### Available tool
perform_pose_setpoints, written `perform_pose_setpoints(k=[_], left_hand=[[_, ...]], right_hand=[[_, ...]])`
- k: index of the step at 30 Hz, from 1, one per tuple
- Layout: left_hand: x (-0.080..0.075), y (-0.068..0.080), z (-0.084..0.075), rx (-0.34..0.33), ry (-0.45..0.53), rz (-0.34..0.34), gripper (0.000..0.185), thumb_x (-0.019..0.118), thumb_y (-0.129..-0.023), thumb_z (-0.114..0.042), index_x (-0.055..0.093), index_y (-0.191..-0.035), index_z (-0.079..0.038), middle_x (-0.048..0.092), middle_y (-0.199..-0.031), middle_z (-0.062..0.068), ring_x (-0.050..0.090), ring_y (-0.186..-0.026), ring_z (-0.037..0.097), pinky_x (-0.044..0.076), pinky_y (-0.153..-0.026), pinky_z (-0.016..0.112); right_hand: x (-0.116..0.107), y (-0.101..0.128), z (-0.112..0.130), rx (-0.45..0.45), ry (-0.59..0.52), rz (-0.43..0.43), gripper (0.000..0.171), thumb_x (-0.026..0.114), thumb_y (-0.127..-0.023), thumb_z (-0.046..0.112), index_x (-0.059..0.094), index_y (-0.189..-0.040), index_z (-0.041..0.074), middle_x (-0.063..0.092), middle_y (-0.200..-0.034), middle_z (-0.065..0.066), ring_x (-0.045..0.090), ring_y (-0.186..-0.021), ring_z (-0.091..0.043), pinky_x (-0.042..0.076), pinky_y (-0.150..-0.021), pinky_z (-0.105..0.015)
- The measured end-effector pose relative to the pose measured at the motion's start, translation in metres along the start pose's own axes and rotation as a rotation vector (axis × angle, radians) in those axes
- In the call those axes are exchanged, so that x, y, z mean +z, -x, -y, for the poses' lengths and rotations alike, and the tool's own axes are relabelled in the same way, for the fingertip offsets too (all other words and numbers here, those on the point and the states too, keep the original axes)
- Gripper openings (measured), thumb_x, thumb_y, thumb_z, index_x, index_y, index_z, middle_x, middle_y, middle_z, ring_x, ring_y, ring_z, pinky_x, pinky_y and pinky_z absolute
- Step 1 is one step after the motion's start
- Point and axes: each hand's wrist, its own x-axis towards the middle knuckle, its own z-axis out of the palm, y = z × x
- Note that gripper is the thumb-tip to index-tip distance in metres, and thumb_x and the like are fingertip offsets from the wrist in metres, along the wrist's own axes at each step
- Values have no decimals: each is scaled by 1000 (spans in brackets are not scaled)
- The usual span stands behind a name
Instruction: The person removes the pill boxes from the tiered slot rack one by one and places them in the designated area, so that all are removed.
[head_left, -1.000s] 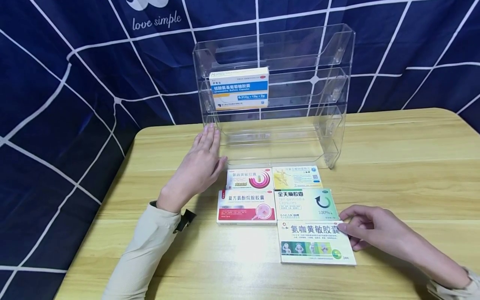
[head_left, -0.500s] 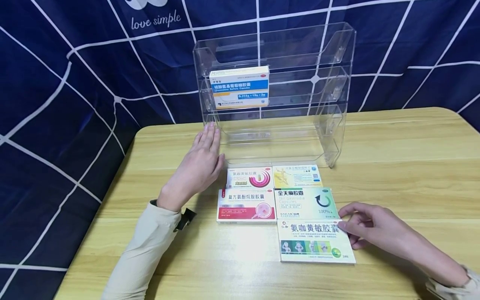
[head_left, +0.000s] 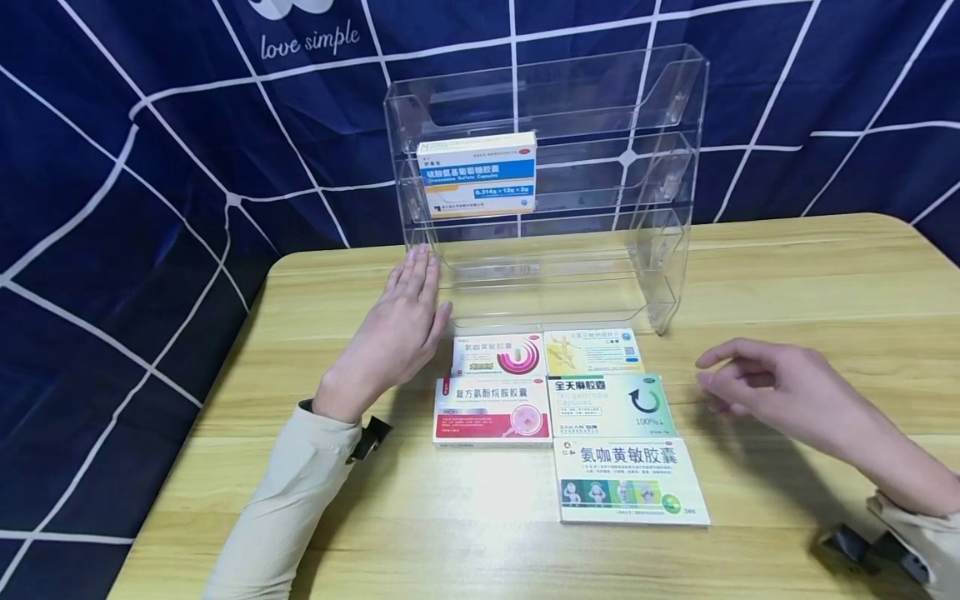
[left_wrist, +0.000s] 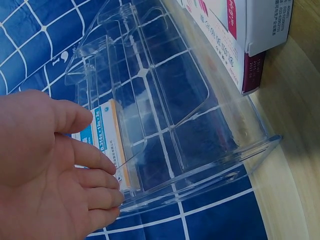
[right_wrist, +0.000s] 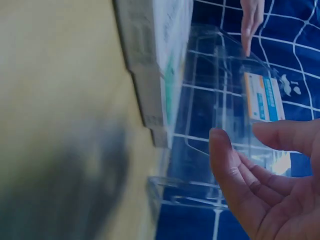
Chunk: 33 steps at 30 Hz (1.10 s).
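My left hand (head_left: 401, 325) lies with its fingers straight along the left side of a clear tiered rack (head_left: 540, 321). A blue-and-white medicine box (head_left: 480, 177) stands at the left of an upper tier. In front of the rack, several medicine boxes lie flat: a pink-and-white box (head_left: 498, 357), a red-and-white box (head_left: 491, 412), a yellow-and-white box (head_left: 592, 352), a green box with an arrow (head_left: 611, 407) and a white box with a green picture strip (head_left: 630, 483). My right hand (head_left: 772, 383) hovers right of the green box, fingers loosely bent around nothing, as the right wrist view confirms.
The boxes and rack rest on a light wooden table (head_left: 825, 283). Behind and to the left hangs a dark blue cloth (head_left: 97, 333) with white lines. Black clips sit at both wrists, including one near the left cuff (head_left: 369, 439).
My right hand has left the right edge of the white box with the green strip and moved up and slightly right. The left hand and the boxes have stayed in place.
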Motion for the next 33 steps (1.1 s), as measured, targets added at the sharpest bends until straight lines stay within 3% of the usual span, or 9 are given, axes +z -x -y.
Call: perform_pose_setpoints(k=[7,20,33], left_hand=[[0,0,0,-1,10,5,62,26,-105,-32,12,-150,9,3,-159,24,-1,-148,32,4,-121,43],[-1,0,1,-1,18,9,62,26,-105,-32,11,-150,8,1,-159,24,-1,-148,32,4,-121,43],[0,0,1,4,5,6,62,26,-105,-32,12,-150,9,2,-158,24,0,-148,33,5,-121,44]], right_hand=[[-12,-15,12,-44,21,-91,29,67,-91,26,64,-116,11,73,-88,1,63,-77,7,40,-68,-6],[-12,-33,31,-67,-19,-135,28,66,-92,29,65,-115,13,73,-93,-3,61,-81,11,46,-67,-8],[-9,-42,48,-102,-57,-211,26,67,-92,28,67,-112,12,71,-101,-8,59,-83,12,46,-72,-2]])
